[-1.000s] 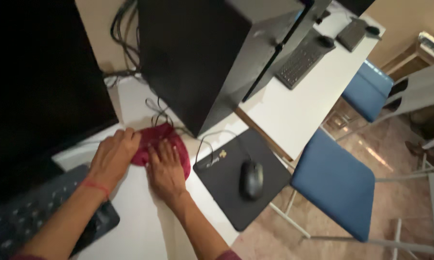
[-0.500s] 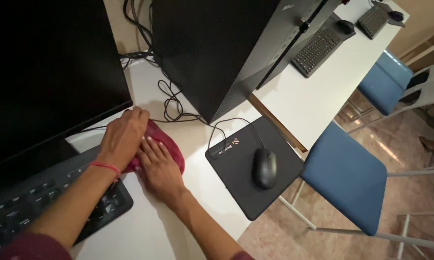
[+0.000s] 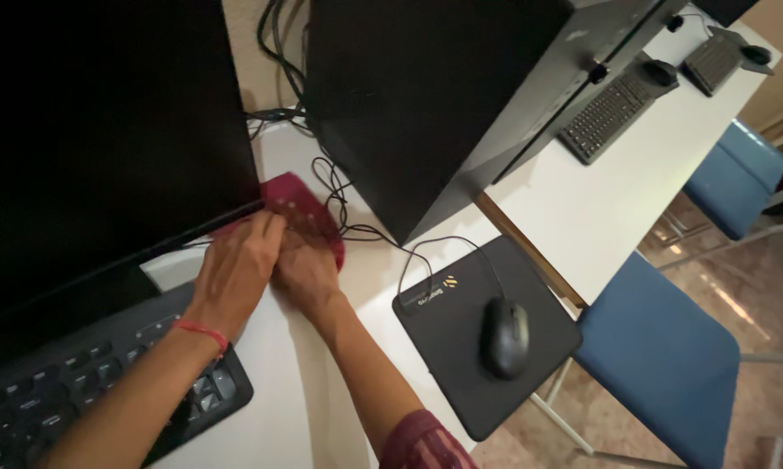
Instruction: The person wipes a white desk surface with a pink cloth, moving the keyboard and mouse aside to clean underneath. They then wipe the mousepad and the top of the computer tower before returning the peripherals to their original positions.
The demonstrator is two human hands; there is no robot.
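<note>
A dark red cloth (image 3: pixel 289 198) lies on the white desk (image 3: pixel 322 408) between the monitor and the computer tower. My left hand (image 3: pixel 235 265) presses flat on the cloth's near left part, a red thread around its wrist. My right hand (image 3: pixel 305 260) rests palm down on the cloth's near right part, fingers spread, touching the left hand. Much of the cloth is hidden under both hands.
A large black monitor (image 3: pixel 96 148) fills the left, a black keyboard (image 3: pixel 79 391) below it. A black tower (image 3: pixel 435 95) stands behind, cables (image 3: pixel 339 208) trailing beside the cloth. A black mouse (image 3: pixel 504 337) sits on a black pad (image 3: pixel 470 304). Blue chairs (image 3: pixel 661 365) stand right.
Both hands have pushed the cloth away from me, toward the gap between monitor and tower. The hands are now closer together, and the view has shifted left.
</note>
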